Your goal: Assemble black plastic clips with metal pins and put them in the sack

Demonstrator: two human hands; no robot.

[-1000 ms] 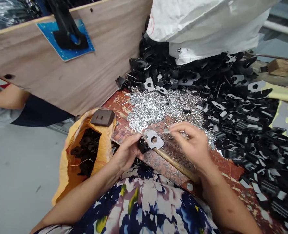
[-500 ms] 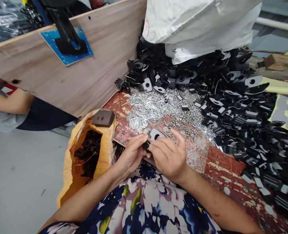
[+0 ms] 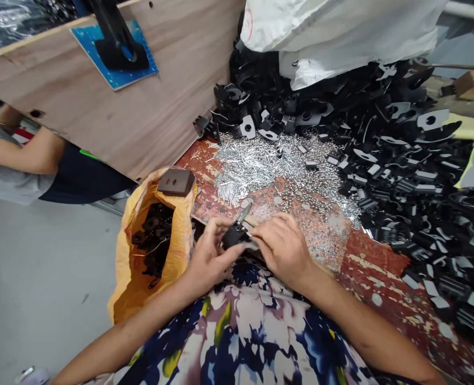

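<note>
My left hand (image 3: 207, 256) and my right hand (image 3: 280, 248) meet at the near edge of the worn red table (image 3: 365, 267). Both pinch a small black bracket (image 3: 237, 232) with a flat plate that sticks up between them. Whether a pin is in my right fingers I cannot tell. Just beyond lies a heap of small silver pins (image 3: 261, 166). A large pile of black brackets (image 3: 401, 149) covers the table's far and right side.
An orange sack (image 3: 140, 267) holding black parts stands left of my hands, with a dark block (image 3: 176, 182) on its rim. A wooden board (image 3: 120, 112) leans at the back left. A white bag (image 3: 333, 32) lies on the pile. Another person's arm (image 3: 24, 155) shows far left.
My right hand came back from the silver pins to the bracket in my left hand. Both hands now grip it, and the plate has turned edge-on.
</note>
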